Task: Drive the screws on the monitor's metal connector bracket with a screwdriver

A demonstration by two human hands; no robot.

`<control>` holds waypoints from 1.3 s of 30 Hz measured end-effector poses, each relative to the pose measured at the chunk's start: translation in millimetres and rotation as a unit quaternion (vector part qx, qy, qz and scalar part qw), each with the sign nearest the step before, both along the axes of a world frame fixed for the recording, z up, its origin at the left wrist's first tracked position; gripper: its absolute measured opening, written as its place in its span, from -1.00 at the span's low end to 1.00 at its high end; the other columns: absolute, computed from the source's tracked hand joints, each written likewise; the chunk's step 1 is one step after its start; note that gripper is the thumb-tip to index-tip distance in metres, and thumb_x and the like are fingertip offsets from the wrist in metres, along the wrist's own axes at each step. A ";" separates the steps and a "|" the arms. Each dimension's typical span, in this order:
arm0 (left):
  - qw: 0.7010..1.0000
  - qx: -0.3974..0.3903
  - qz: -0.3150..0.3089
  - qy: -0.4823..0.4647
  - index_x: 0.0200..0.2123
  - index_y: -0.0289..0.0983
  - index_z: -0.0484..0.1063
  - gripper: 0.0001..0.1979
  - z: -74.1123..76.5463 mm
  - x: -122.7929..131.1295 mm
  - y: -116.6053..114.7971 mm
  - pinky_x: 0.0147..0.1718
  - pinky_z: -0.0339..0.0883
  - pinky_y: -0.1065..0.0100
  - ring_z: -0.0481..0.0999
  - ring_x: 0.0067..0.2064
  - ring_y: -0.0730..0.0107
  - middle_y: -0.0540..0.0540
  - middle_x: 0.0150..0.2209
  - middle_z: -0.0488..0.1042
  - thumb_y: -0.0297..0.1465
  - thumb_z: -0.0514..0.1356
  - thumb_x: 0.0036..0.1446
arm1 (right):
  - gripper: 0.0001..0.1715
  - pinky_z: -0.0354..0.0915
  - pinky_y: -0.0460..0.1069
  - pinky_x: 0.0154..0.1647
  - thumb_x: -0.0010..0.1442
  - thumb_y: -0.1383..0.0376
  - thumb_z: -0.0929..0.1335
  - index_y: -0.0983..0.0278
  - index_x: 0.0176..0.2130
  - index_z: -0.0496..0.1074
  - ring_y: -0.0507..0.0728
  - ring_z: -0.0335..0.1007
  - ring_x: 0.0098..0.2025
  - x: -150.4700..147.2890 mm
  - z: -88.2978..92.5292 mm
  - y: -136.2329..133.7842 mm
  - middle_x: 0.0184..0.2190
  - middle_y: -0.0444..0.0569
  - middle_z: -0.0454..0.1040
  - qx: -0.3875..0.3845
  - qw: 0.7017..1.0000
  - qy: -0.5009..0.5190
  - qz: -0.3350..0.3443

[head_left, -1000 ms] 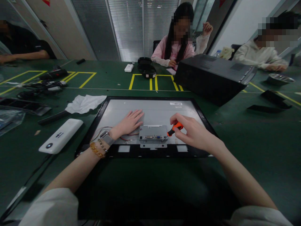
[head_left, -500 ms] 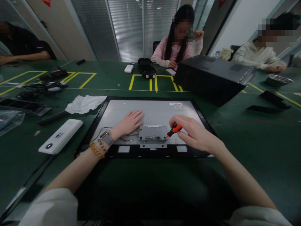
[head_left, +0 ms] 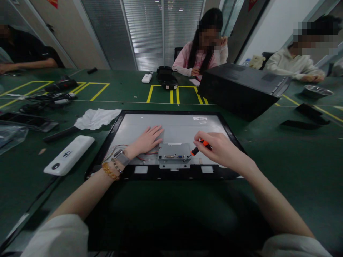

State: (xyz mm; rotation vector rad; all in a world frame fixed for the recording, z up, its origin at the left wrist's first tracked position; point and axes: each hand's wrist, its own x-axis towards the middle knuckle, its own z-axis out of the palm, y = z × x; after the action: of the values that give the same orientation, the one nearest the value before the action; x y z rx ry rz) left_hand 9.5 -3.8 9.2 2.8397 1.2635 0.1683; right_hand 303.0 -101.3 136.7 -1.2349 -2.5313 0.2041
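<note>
A monitor panel (head_left: pixel 177 123) with a black frame lies on the green table, its grey metal back facing up. Flat on that metal rests my left hand (head_left: pixel 148 140), fingers spread, just left of a metal bracket box (head_left: pixel 174 149) with video ports. My right hand (head_left: pixel 218 148) is closed round an orange and black screwdriver (head_left: pixel 194 151). The screwdriver slants down to the left, its tip at the port side of the box, beside the blue port; the exact contact point is too small to tell. Thin wires (head_left: pixel 146 154) run from under my left hand to the box.
A white power bank-like device (head_left: pixel 69 155) with a cable lies at the left, near a crumpled tissue (head_left: pixel 98 119). A large black casing (head_left: pixel 241 89) stands behind the panel at right. Black strips (head_left: pixel 300 124) and a metal bowl (head_left: pixel 317 91) lie farther right. Several people sit across the table.
The fingers of my right hand have shifted and turned on the screwdriver handle, with the tip staying at the same place. My left hand has not moved.
</note>
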 end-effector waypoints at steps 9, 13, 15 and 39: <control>1.000 -0.002 0.003 0.015 0.33 -0.33 0.06 -0.43 2.7 0.6 -1.5 0.30 -0.16 0.01 -0.03 0.39 0.08 -0.26 0.39 -0.03 -0.12 -0.23 0.43 | -0.89 0.23 0.04 -0.25 0.23 0.32 0.22 0.26 -0.21 0.28 0.15 0.37 -0.30 0.5 7.9 -3.4 -0.31 0.01 0.46 -0.060 0.997 0.035 0.019; 1.000 -0.004 0.008 0.019 0.33 -0.31 0.06 -0.45 2.9 1.5 -1.5 0.30 -0.17 0.02 -0.03 0.39 0.10 -0.24 0.39 -0.02 -0.14 -0.22 0.44 | -0.85 0.20 0.06 -0.25 0.18 0.31 0.21 0.27 -0.20 0.27 0.17 0.33 -0.31 3.0 9.3 -3.4 -0.32 0.01 0.42 -0.064 0.996 0.034 0.051; 1.000 -0.004 0.010 0.021 0.34 -0.31 0.05 -0.45 2.7 1.6 -1.5 0.30 -0.17 0.02 -0.04 0.39 0.11 -0.23 0.39 -0.03 -0.15 -0.22 0.44 | -0.84 0.19 0.06 -0.26 0.18 0.30 0.19 0.27 -0.21 0.26 0.17 0.31 -0.32 3.5 10.2 -3.1 -0.33 0.01 0.40 -0.067 0.995 0.037 0.061; 1.000 0.001 0.005 0.010 0.34 -0.30 0.05 -0.45 1.2 0.4 -1.0 0.29 -0.15 0.00 -0.03 0.39 0.09 -0.22 0.39 -0.02 -0.15 -0.20 0.43 | -0.84 0.19 0.02 -0.33 0.24 0.28 0.20 0.27 -0.15 0.23 0.14 0.38 -0.38 0.0 5.6 -2.5 -0.39 -0.03 0.46 -0.041 0.999 0.016 0.016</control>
State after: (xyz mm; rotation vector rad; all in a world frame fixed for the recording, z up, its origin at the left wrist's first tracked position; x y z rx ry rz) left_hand 10.0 -4.8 10.4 2.8452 1.2821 0.1413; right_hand 303.0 -103.8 142.3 -1.2123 -2.5398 0.3353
